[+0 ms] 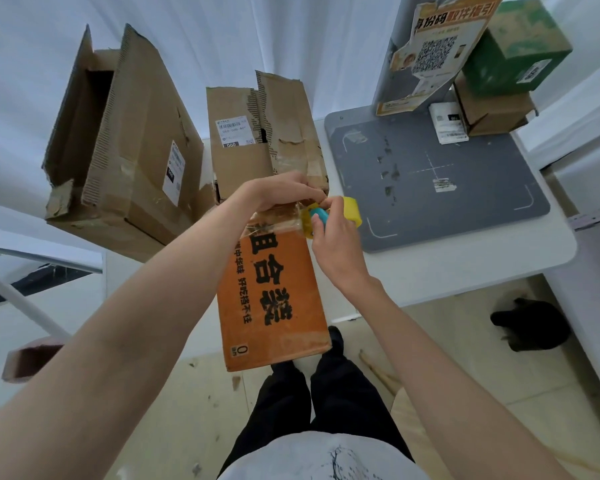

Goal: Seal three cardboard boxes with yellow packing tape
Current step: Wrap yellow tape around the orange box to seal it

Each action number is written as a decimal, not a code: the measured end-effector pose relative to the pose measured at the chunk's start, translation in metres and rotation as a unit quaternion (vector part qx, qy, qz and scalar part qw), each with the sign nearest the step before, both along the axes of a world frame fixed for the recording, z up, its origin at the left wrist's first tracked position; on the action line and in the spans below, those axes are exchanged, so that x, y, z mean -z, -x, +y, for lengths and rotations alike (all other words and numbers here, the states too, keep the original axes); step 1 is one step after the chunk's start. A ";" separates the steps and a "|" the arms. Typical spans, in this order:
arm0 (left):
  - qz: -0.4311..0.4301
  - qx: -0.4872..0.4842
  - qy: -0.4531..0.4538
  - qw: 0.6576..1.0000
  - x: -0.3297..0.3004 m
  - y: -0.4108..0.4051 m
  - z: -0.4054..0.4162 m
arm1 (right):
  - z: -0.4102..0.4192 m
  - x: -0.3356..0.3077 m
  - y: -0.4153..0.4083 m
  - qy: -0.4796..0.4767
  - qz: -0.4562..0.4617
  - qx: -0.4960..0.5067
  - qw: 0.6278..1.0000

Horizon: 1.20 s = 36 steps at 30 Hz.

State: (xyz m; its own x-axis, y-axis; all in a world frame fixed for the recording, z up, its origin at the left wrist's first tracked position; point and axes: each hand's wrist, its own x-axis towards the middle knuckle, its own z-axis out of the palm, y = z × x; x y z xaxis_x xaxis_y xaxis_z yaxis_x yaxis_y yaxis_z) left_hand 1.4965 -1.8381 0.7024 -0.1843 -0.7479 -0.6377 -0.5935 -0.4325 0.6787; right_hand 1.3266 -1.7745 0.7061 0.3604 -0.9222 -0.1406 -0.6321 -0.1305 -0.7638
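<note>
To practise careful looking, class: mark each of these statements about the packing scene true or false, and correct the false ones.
1. The right hand grips the yellow tape roll with its blue dispenser. True.
2. The orange printed cardboard box lies on the floor. False: it rests on the white table, overhanging its edge.
3. The tall brown cardboard box at far left has open flaps. True.
4. The green carton sits under a brown one. False: it is stacked on top.

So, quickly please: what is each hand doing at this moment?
Left hand: fingers pinch at the tape end on top of the orange box.
Right hand: holds the yellow tape roll.
</note>
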 end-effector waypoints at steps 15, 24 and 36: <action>0.057 -0.036 0.014 0.998 -0.005 0.001 0.009 | 0.007 0.009 -0.013 0.090 0.087 -0.012 0.992; 0.035 -0.039 0.028 0.998 -0.004 0.001 0.011 | 0.018 0.018 0.018 0.046 0.149 -0.073 0.985; 0.018 -0.063 0.044 0.997 -0.008 0.007 0.014 | -0.012 0.122 0.091 -0.324 0.035 0.200 0.924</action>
